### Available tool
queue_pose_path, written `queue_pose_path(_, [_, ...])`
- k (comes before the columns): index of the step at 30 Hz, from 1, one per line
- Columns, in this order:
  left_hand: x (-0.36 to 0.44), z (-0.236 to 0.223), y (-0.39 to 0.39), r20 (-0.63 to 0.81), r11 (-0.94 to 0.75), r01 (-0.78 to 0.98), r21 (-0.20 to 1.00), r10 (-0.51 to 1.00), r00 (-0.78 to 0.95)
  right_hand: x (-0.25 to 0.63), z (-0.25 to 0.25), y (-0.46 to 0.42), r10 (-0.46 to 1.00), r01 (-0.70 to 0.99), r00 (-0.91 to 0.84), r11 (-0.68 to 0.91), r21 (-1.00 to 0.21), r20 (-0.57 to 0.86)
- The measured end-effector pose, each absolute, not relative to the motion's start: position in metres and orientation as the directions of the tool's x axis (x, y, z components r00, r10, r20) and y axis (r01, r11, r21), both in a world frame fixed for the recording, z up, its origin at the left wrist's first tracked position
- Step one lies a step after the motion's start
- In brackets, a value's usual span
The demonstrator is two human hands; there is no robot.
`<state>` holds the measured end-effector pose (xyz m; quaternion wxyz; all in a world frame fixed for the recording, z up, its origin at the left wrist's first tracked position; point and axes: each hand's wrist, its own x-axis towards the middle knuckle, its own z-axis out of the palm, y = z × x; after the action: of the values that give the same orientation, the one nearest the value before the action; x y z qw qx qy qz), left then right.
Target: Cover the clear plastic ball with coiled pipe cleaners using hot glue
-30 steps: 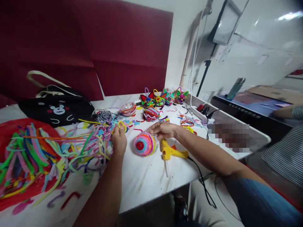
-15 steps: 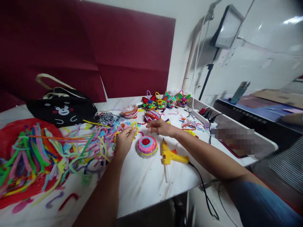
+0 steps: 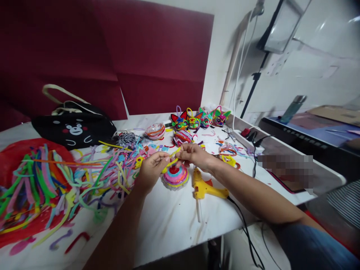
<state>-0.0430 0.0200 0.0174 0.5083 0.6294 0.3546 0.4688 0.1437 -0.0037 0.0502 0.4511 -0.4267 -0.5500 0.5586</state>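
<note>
Between my two hands a yellow pipe cleaner (image 3: pixel 172 162) is bent into a loop. My left hand (image 3: pixel 152 168) pinches one side of it with thumb and fingers. My right hand (image 3: pixel 194 155) has its fingers closed on the other end. Just below them on the table sits a round dome (image 3: pixel 176 178) wrapped in pink, blue and yellow rings with a red centre; my hands partly cover its top. To its right a yellow hot glue gun (image 3: pixel 206 188) lies with a clear glue stick poking out of its back.
Loose pipe cleaners (image 3: pixel 112 168) heap across the left, some on a red bag (image 3: pixel 11 157). Behind are a black bag (image 3: pixel 74 129), a striped bowl (image 3: pixel 155 131) and several colourful animal-head ornaments (image 3: pixel 194 120). The glue gun's cord (image 3: pixel 243 221) hangs over the table edge.
My right hand has moved in to meet my left and now grips the yellow pipe cleaner too. My left hand has shifted slightly right. The camera view has turned a little.
</note>
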Motion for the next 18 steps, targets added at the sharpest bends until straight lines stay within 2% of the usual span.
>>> queue_pose_path(7, [-0.038, 0.018, 0.013, 0.158, -0.134, -0.090, 0.987, 0.911, 0.382, 0.146, 0.048, -0.014, 0.976, -0.169, -0.220, -0.044, -0.985, -0.006])
queue_pose_path(13, [-0.033, 0.021, 0.006, 0.155, -0.096, -0.195, 0.976, 0.936, 0.316, 0.160, 0.048, -0.021, 0.989, -0.211, -0.149, -0.023, -0.977, 0.009])
queue_pose_path(18, [-0.031, 0.025, -0.001, 0.102, 0.010, -0.246, 0.969, 0.894, 0.436, 0.165, 0.047, -0.031, 0.992, -0.246, -0.128, -0.022, -0.969, 0.010])
